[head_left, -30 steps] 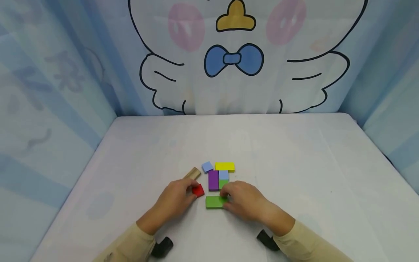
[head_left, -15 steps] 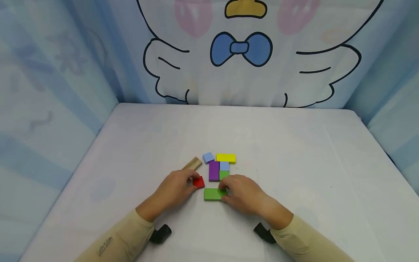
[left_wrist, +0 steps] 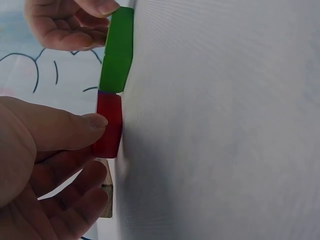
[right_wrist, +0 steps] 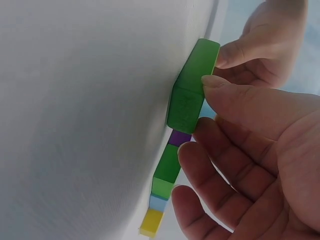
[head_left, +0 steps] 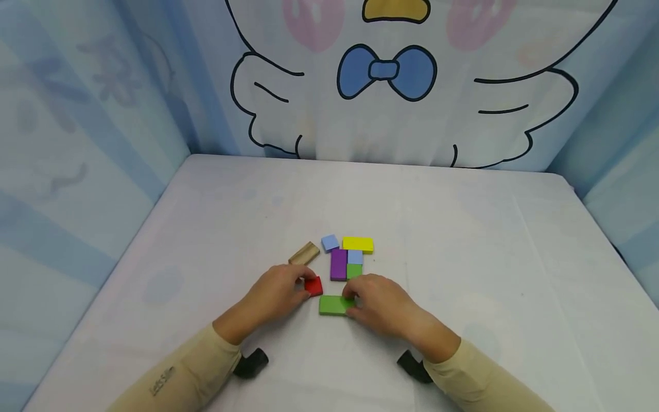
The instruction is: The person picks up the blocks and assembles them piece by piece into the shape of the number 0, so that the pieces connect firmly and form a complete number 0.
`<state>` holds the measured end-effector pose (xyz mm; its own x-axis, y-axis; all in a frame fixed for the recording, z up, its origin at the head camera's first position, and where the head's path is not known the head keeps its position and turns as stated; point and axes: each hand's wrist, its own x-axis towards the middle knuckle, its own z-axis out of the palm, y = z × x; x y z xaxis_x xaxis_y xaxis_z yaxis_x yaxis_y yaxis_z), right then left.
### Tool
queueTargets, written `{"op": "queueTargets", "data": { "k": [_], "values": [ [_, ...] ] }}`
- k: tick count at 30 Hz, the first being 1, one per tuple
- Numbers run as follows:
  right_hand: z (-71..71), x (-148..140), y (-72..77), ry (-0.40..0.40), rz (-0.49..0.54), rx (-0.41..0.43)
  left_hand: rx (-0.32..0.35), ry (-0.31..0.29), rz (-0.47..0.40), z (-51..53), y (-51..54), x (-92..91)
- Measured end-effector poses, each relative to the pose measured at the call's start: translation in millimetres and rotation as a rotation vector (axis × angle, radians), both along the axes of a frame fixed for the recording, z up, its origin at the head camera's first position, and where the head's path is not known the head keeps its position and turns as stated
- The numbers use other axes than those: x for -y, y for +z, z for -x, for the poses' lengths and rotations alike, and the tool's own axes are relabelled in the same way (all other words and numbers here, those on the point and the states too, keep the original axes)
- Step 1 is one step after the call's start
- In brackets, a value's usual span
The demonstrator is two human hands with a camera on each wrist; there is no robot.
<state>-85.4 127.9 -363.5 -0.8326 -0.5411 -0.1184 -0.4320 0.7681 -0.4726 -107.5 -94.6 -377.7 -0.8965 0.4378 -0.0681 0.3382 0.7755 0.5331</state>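
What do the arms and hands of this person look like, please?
The left sleeve and right sleeve are beige, with dark lettering on the left. A stubby black piece shows beside each sleeve's end. The left hand and the right hand wear no gloves.

The white table [head_left: 437,229], faintly blue-spotted, carries 1 red block [head_left: 314,286], 1 larger green block [head_left: 333,305], 1 smaller green block [head_left: 354,270], 1 purple block [head_left: 338,265], 2 light-blue blocks [head_left: 355,257], 1 brown wood-grained block [head_left: 305,253] and 1 yellow block [head_left: 358,245]. Beyond its far edge, a white-and-blue curtain [head_left: 381,126] bears a black-outlined blue bow [head_left: 383,70].
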Motion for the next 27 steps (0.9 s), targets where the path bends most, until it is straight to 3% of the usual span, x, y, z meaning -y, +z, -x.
{"op": "queueTargets", "data": {
  "k": [15,27],
  "values": [
    [-7.7,-3.1,-4.2,0.016,0.015,-0.055,0.031,-0.029,0.013,-1.6,1.0,-5.7],
    [-9.3,0.9,-1.1,0.041,0.006,-0.062,0.079,0.012,0.036,-7.6,7.0,-2.7]
  ]
}}
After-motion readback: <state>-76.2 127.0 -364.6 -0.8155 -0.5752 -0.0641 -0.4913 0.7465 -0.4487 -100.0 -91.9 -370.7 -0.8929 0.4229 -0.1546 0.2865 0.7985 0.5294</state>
